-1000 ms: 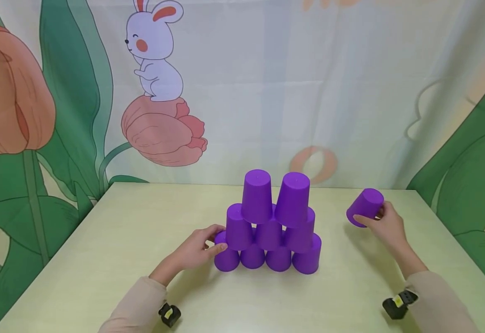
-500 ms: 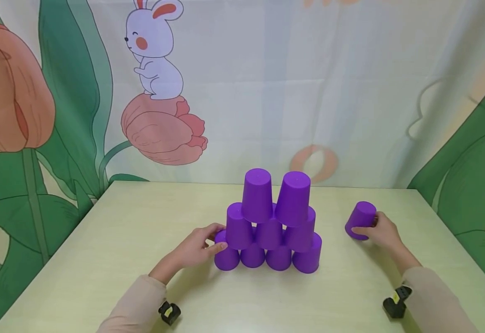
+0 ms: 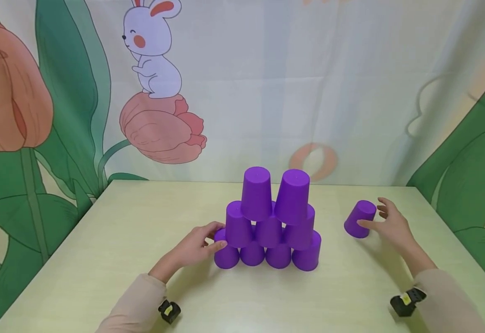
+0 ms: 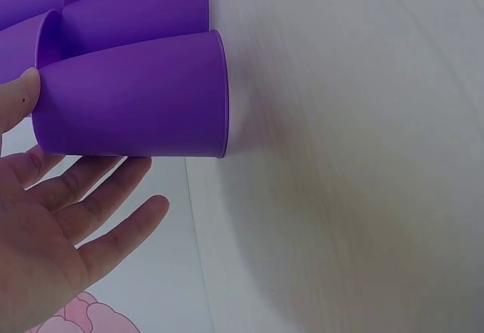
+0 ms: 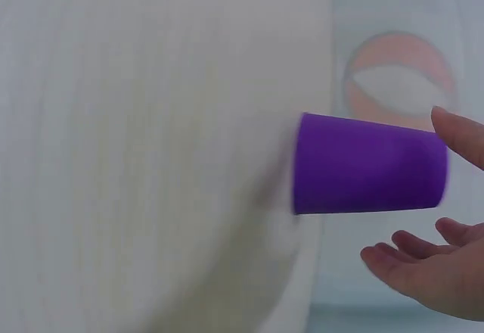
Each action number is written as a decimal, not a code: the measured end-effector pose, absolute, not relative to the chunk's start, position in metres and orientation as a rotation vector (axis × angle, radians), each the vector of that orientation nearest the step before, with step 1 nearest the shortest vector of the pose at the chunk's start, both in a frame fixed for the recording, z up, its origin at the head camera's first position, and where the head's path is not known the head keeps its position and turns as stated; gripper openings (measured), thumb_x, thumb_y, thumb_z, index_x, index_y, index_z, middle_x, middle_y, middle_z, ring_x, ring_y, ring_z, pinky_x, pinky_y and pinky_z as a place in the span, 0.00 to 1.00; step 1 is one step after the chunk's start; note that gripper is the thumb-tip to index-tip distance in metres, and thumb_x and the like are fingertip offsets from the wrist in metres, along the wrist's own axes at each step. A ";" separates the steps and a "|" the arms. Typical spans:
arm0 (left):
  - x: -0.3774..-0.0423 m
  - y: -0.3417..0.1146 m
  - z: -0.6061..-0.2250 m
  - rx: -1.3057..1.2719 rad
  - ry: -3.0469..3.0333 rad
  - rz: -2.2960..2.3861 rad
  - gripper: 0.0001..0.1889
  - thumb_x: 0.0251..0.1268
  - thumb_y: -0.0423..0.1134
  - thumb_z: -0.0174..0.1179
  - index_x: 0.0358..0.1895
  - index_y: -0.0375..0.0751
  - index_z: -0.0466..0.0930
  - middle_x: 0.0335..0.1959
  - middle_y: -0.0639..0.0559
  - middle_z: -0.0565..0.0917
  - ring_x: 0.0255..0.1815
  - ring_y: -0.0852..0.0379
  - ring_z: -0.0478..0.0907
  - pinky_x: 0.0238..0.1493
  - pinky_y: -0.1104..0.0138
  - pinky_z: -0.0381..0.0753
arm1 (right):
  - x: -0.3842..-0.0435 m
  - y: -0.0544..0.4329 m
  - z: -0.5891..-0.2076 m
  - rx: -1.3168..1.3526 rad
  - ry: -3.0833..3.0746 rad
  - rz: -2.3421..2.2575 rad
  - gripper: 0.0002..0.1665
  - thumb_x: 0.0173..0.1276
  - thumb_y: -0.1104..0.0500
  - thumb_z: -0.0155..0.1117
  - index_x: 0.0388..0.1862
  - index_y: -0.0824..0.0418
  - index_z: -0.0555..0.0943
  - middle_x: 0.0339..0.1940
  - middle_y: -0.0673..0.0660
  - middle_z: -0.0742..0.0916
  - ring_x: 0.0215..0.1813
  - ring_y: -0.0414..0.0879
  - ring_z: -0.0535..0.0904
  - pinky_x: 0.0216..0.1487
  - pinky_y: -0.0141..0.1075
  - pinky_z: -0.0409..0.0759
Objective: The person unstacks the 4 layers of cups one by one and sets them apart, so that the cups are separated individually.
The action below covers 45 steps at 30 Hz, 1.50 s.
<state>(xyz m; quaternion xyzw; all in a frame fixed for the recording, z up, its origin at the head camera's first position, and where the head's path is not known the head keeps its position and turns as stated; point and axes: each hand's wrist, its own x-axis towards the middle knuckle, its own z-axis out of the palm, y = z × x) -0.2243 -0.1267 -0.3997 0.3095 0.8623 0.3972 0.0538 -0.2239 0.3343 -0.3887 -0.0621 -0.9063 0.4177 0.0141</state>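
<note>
Purple cups stand upside down in a stepped pile, with two cups [image 3: 256, 194] on the top row. At the lower left of the pile my left hand [image 3: 196, 245] touches the end cup [image 3: 227, 256]. In the left wrist view the thumb [image 4: 21, 98] rests at that cup's upper edge, and the loosely spread fingers lie along its side. A separate purple cup [image 3: 358, 222] stands upside down on the table to the right. Beside it my right hand [image 3: 392, 226] is spread, its fingers apart from the cup and its thumb near or touching the side.
The pale table [image 3: 134, 212] reaches back to a printed curtain [image 3: 234, 92] with a rabbit and tulips. Small black cameras [image 3: 169, 311] sit at both wrists. A stretch of tabletop lies between the pile and the separate cup.
My right hand lowered a tilted cup onto the table, let go of it and drew back to the right. The left hand and the pile stayed in place.
</note>
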 end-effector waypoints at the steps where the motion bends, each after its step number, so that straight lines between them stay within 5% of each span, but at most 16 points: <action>1: -0.224 -0.127 -0.400 0.940 2.620 1.209 0.18 0.65 0.40 0.55 0.54 0.36 0.71 0.42 0.49 0.80 0.40 0.54 0.77 0.35 0.62 0.75 | -0.221 0.334 -0.384 -0.176 -2.817 1.279 0.61 0.57 0.45 0.66 0.71 0.69 0.37 0.67 0.77 0.53 0.66 0.72 0.49 0.56 0.65 0.55; 19: -0.225 -0.128 -0.401 0.949 2.621 1.201 0.18 0.65 0.42 0.54 0.54 0.36 0.70 0.42 0.50 0.80 0.41 0.55 0.77 0.35 0.64 0.75 | -0.177 0.314 -0.324 0.148 -2.601 1.354 0.59 0.59 0.54 0.66 0.73 0.53 0.34 0.71 0.68 0.50 0.68 0.67 0.47 0.58 0.62 0.53; 22: -0.225 -0.128 -0.401 0.946 2.617 1.208 0.18 0.65 0.41 0.54 0.54 0.36 0.70 0.42 0.50 0.80 0.41 0.55 0.77 0.34 0.65 0.75 | -0.171 0.305 -0.320 0.203 -2.564 1.369 0.57 0.59 0.57 0.66 0.73 0.49 0.36 0.71 0.67 0.54 0.68 0.64 0.50 0.63 0.41 0.60; 26: -0.224 -0.128 -0.401 0.958 2.618 1.214 0.18 0.65 0.41 0.54 0.54 0.35 0.70 0.42 0.49 0.80 0.40 0.55 0.77 0.34 0.66 0.76 | -0.166 0.294 -0.315 0.280 -2.516 1.376 0.55 0.59 0.62 0.65 0.73 0.47 0.39 0.70 0.65 0.58 0.68 0.59 0.55 0.49 0.15 0.63; 35: -0.224 -0.127 -0.399 0.960 2.618 1.206 0.18 0.65 0.41 0.54 0.54 0.35 0.70 0.42 0.48 0.80 0.41 0.54 0.77 0.34 0.67 0.76 | -0.154 0.270 -0.302 0.585 -2.322 1.517 0.53 0.54 0.76 0.62 0.73 0.51 0.48 0.67 0.55 0.64 0.63 0.39 0.64 0.52 0.20 0.66; 45: -0.225 -0.128 -0.402 0.955 2.618 1.213 0.19 0.65 0.43 0.54 0.54 0.36 0.70 0.42 0.49 0.80 0.41 0.55 0.77 0.34 0.66 0.76 | -0.158 0.243 -0.287 0.915 -2.186 1.524 0.54 0.48 0.81 0.63 0.71 0.60 0.51 0.67 0.52 0.66 0.65 0.40 0.63 0.55 0.25 0.66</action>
